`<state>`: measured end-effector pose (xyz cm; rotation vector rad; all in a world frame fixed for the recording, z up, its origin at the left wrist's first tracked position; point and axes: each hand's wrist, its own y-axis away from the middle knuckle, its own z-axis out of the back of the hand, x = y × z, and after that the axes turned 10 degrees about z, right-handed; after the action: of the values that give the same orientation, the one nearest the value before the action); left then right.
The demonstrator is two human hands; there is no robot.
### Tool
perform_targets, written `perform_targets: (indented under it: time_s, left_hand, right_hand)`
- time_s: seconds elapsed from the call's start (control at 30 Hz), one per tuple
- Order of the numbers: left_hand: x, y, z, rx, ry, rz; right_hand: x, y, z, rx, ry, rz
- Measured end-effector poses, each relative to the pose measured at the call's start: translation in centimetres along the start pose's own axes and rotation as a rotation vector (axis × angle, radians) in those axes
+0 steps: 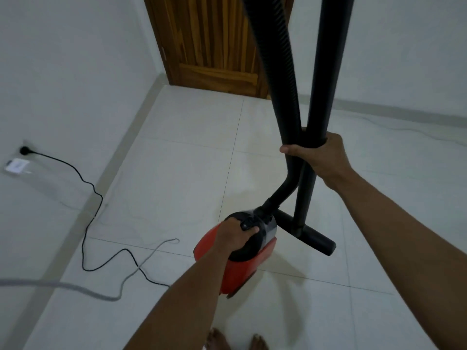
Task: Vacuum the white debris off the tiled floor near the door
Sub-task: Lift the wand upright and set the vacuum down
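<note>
A red and black canister vacuum (242, 269) hangs low over the white tiled floor (177, 173). My left hand (233, 236) grips its black top handle. My right hand (319, 155) is wrapped around both the ribbed black hose (278, 72) and the rigid black wand (326, 72), which rise out of the top of the view. The wand's flat floor nozzle (313, 238) sits just right of the canister. The wooden door (214, 41) stands at the far end. I can make out no white debris on the tiles.
The vacuum's black power cord (86, 215) snakes from a wall socket (24, 150) on the left across the floor. A grey cable (141, 266) lies beside it. White walls close in on the left and right. My bare feet (235, 342) show at the bottom edge.
</note>
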<state>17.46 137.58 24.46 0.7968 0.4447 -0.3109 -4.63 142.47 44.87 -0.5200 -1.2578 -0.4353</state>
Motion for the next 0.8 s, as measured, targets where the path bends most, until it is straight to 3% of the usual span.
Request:
perform_targets:
  time_s: [0.13, 0.33, 0.8]
  left_hand:
    - [-3.3, 3.6, 6.1, 0.01, -0.019, 0.037]
    - [-4.7, 3.8, 12.2, -0.009, 0.013, 0.121]
    - [-5.7, -12.2, 26.3, -0.119, 0.23, 0.382]
  right_hand:
    - [6.4, -1.4, -0.2, -0.012, -0.006, 0.02]
    - [8.7, -5.2, -2.6, -0.009, -0.063, 0.042]
    - [6.6, -29.4, -12.3, 0.226, -0.107, 0.125]
